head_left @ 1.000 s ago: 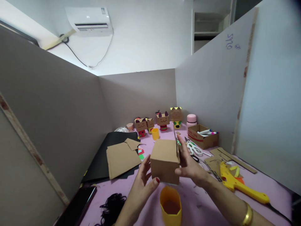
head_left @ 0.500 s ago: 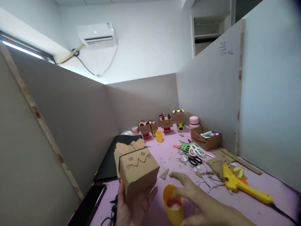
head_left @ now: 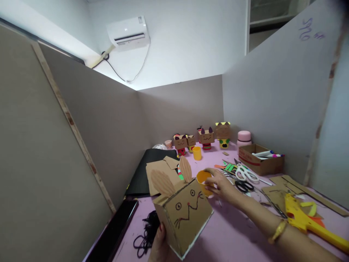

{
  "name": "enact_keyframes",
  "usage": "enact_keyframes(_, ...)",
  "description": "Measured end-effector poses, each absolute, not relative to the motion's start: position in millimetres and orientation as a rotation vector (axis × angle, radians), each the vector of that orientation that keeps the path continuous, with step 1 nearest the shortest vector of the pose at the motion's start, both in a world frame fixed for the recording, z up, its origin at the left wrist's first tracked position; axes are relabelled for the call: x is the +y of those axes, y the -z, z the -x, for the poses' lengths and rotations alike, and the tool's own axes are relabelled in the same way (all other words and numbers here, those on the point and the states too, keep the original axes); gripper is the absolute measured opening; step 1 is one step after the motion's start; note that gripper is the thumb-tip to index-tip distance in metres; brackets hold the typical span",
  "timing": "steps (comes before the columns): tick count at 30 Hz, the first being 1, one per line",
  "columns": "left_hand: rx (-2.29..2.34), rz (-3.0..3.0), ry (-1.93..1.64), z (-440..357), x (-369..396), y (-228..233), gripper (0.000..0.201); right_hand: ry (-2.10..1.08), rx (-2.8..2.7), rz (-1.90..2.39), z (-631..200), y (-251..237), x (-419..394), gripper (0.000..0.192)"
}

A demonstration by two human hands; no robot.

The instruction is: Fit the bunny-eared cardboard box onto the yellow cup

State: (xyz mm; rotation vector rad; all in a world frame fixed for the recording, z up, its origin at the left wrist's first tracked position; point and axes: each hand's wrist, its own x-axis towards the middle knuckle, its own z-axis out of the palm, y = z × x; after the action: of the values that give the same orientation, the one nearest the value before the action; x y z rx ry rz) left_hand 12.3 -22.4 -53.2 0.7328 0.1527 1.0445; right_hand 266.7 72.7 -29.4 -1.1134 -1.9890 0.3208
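Left hand (head_left: 159,244) supports the cardboard cat-face box (head_left: 183,213) from below; right hand (head_left: 221,183), beyond the box, clasps the yellow paper cup (head_left: 203,181).

Blue handwriting on the right partition board (head_left: 309,29) — perhaps "2026", too scrawled to be sure.

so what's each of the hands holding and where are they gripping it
The left hand holds the cardboard animal-face box from below, at its lower back edge. The right hand grips the yellow cup by its side, near the rim.
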Motion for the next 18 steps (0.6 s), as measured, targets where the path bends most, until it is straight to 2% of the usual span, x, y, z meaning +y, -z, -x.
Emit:
enact_keyframes(6, 0.529, -0.746, -1.092, -17.4, -39.8, 30.0, 0.037, -0.5, -1.71, 1.193, -250.9, 29.8, 22.3, 0.027)
enact_keyframes(10, 0.591, -0.982, -1.198, -31.6, -34.4, 32.2, 0.067, -1.043, -1.748, 1.133, -225.4, 34.1, -42.6, 0.058)
enact_keyframes(11, 0.609, -1.055, -1.229, -33.5, -32.7, 34.3, 0.073, -1.278, -1.612, 1.098, -218.7, 34.6, -54.3, 0.059)
enact_keyframes(12, 0.64, -1.124, -1.257, -33.9, -31.3, 37.3, 0.077, -1.333, -1.505, 1.088, -212.9, 34.3, -63.3, 0.06)
enact_keyframes(15, 0.829, -1.28, -1.286, -25.2, -29.2, 50.9, 0.071, -1.398, -1.293, 1.022, -203.7, 28.3, -75.5, 0.059)
enact_keyframes(18, 0.998, -1.341, -1.255, -9.2, -29.4, 65.1, 0.061, -1.439, -1.303, 0.941, -204.0, 22.7, -74.9, 0.059)
